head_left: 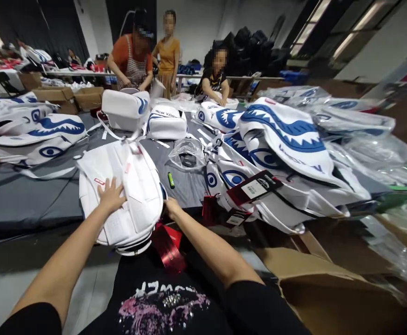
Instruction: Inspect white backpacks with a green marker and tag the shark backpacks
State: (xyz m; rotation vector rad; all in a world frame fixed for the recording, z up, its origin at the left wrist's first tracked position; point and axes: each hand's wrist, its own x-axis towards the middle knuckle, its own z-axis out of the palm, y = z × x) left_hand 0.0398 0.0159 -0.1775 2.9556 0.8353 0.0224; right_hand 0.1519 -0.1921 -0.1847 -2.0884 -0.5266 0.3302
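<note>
A white backpack (140, 186) lies at the near edge of the grey-covered table, its straps facing up. Spread fingers of my left hand (111, 196) rest flat on its back panel, beside a small red label. My right hand (170, 208) is at the bag's right side, its fingers partly hidden behind the edge, so what they grip cannot be made out. Red tags (168, 246) hang just below that hand. A small green object (170, 180) lies on the table right of the bag.
White and blue backpacks are piled at the right (283, 135) and left (56, 135). Clear plastic bags (360, 121) lie at the far right. An open cardboard box (315, 270) stands below the table edge. Several people are across the table.
</note>
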